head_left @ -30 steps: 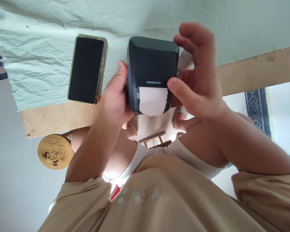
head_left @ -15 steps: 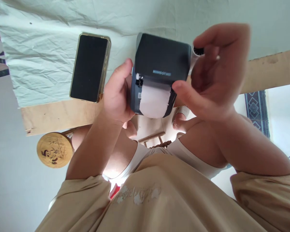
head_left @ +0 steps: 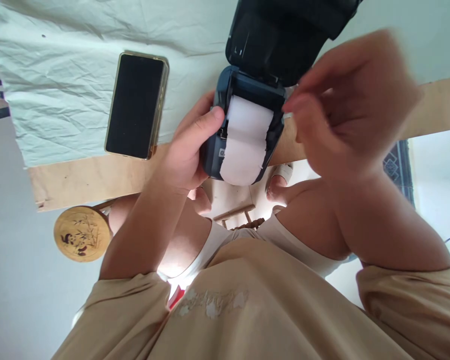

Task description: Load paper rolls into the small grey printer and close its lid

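A dark label printer (head_left: pixel 213 162) is held over the table's front edge by my left hand (head_left: pixel 185 147), its thumb on the printer's left rim and the other fingers mostly hidden behind. The black lid (head_left: pixel 275 37) stands swung up and back. Inside the open bay sits a white paper roll (head_left: pixel 251 114); its ragged-edged paper strip (head_left: pixel 243 157) hangs over the printer's front. My right hand (head_left: pixel 354 107) is at the printer's right side, thumb and forefinger bent towards the lid hinge. Motion smears its fingers, so I cannot make out whether they grip anything.
A phone (head_left: pixel 137 105) with a dark screen lies left of the printer on the pale green cloth (head_left: pixel 67 75). The table's bare wooden edge (head_left: pixel 78 177) runs along the front. A round wooden stool (head_left: pixel 82 234) stands at the lower left.
The printer's lid has swung from closed to open, baring the paper roll. My right hand has shifted slightly right. My left hand still holds the printer, its thumb now further over the rim.
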Demonstrator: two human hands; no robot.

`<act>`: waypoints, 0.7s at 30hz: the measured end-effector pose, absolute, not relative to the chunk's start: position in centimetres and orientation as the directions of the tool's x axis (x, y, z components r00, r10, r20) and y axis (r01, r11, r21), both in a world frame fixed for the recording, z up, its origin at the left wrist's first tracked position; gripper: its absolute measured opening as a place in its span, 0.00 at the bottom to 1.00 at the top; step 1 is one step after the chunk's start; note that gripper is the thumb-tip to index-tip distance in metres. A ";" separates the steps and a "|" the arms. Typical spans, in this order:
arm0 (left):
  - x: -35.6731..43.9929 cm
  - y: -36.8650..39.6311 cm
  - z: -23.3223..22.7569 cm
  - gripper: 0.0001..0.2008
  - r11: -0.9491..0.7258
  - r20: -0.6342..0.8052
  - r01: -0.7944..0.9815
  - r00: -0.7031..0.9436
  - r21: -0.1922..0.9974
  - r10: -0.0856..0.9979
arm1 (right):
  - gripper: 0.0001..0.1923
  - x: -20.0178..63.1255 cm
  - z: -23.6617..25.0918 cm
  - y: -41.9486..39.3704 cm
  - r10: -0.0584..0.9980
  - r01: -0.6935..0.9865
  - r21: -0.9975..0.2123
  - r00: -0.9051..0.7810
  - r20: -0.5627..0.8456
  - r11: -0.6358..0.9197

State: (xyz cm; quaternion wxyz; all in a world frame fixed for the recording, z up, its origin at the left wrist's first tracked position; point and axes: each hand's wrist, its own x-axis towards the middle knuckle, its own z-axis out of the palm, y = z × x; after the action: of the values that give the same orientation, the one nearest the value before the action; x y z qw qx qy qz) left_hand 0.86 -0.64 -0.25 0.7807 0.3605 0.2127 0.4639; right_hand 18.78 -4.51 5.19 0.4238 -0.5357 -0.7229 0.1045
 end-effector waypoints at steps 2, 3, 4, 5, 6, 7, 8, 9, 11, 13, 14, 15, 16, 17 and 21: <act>0.9 -0.6 -0.3 0.13 0.307 -0.006 -0.560 0.473 0.770 0.881 | 0.03 19.2 4.9 -4.3 0.786 0.779 -0.390 -0.202 0.585 0.491; 0.8 -0.6 -0.4 0.13 0.306 -0.007 -0.544 0.483 0.781 0.875 | 0.04 19.3 4.9 -4.3 0.767 0.816 -0.298 -0.250 0.591 0.495; 0.7 -0.6 -0.4 0.15 0.306 -0.006 -0.524 0.498 0.795 0.867 | 0.05 19.4 4.9 -4.4 0.776 0.850 -0.241 -0.265 0.573 0.469; 0.6 -0.6 -0.3 0.16 0.304 0.000 -0.503 0.517 0.809 0.856 | 0.06 19.4 4.9 -4.5 0.802 0.874 -0.223 -0.260 0.538 0.433; 0.5 -0.7 -0.2 0.16 0.292 0.017 -0.491 0.532 0.821 0.847 | 0.07 19.3 5.0 -4.7 0.829 0.889 -0.209 -0.264 0.494 0.407; 0.4 -0.7 0.0 0.16 0.285 0.025 -0.477 0.546 0.831 0.838 | 0.08 19.3 5.2 -4.8 0.853 0.902 -0.188 -0.275 0.443 0.389; 0.3 -0.9 0.2 0.16 0.287 0.022 -0.462 0.556 0.839 0.831 | 0.07 19.3 5.4 -4.9 0.874 0.913 -0.162 -0.288 0.392 0.373; 0.4 -1.1 0.5 0.15 0.289 0.013 -0.449 0.557 0.845 0.830 | 0.07 19.3 5.6 -5.0 0.887 0.922 -0.136 -0.297 0.354 0.363; 0.7 -1.5 1.1 0.13 0.278 -0.021 -0.434 0.510 0.857 0.860 | 0.08 19.2 5.8 -5.0 0.905 0.930 -0.108 -0.306 0.296 0.350; 1.2 -1.8 1.5 0.13 0.240 -0.037 -0.425 0.433 0.873 0.901 | 0.11 19.1 6.0 -4.9 0.919 0.932 -0.139 -0.291 0.266 0.335; 1.4 -1.9 1.6 0.13 0.224 -0.036 -0.423 0.410 0.878 0.912 | 0.12 18.9 6.2 -4.8 0.922 0.924 -0.180 -0.286 0.261 0.337; 1.6 -1.9 1.6 0.13 0.218 -0.035 -0.423 0.398 0.880 0.916 | 0.13 18.8 6.3 -4.8 0.928 0.912 -0.237 -0.276 0.252 0.335; 1.6 -1.9 1.6 0.12 0.215 -0.034 -0.432 0.388 0.876 0.921 | 0.14 18.7 6.5 -4.8 0.933 0.889 -0.314 -0.263 0.245 0.334; 1.7 -1.9 1.5 0.12 0.215 -0.034 -0.447 0.379 0.868 0.925 | 0.14 18.6 6.8 -4.9 0.940 0.851 -0.411 -0.249 0.234 0.328; 1.2 -1.3 0.8 0.12 0.285 -0.066 -0.510 0.405 0.812 0.912 | 0.17 20.4 7.3 -4.8 0.962 0.512 -0.815 -0.168 0.214 0.271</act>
State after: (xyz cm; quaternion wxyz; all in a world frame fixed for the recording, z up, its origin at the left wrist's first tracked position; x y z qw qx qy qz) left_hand 1.22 -1.32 0.77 0.7534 0.3673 0.2736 0.4719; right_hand 20.39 -4.79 7.26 0.3755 -0.5244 -0.7031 0.2996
